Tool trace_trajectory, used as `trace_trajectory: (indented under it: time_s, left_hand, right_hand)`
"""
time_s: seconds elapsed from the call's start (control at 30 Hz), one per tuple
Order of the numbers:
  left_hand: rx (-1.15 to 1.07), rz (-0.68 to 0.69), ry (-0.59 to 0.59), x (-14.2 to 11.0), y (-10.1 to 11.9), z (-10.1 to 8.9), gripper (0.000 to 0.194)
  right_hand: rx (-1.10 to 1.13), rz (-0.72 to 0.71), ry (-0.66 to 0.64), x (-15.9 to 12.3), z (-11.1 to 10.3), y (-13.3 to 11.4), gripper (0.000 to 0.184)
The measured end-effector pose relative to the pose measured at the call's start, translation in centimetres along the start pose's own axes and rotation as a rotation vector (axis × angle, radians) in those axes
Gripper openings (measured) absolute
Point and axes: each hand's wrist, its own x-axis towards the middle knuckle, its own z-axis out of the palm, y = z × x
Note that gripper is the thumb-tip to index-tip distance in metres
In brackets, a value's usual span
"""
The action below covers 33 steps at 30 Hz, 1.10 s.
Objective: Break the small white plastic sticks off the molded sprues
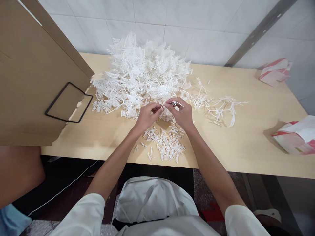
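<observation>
Pinching a white plastic sprig (165,105) between our left hand (147,115) and right hand (181,113), fingers closed on its ends | sprig's long axis runs left-right across both hands, above the snapped-off pieces (165,143) | big heap (144,73) just beyond | table (246,144)
</observation>
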Motion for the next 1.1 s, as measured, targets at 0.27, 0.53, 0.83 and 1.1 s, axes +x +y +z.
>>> trace_trajectory:
  time_s: [0.27, 0.53, 0.83, 1.1]
  left_hand:
    - [-0.064, -0.004, 0.064, -0.4, 0.3, 0.4, 0.023]
    - [0.181, 0.104, 0.009, -0.6, -0.3, 0.2, 0.02]
    - [0.375, 0.175, -0.026, -0.9, -0.8, 0.4, 0.009]
    - [0.378, 0.353, 0.147, -0.9, -0.7, 0.1, 0.006]
  right_hand:
    - [-0.002, 0.075, -0.094, 0.4, -0.5, -0.5, 0.035]
    - [-0.086, 0.055, -0.195, 0.2, -0.7, -0.1, 0.018]
    - [-0.441, -0.123, -0.18, -0.5, -0.1, -0.4, 0.004]
    - [-0.429, -0.218, -0.111, -0.5, -0.1, -0.6, 0.007]
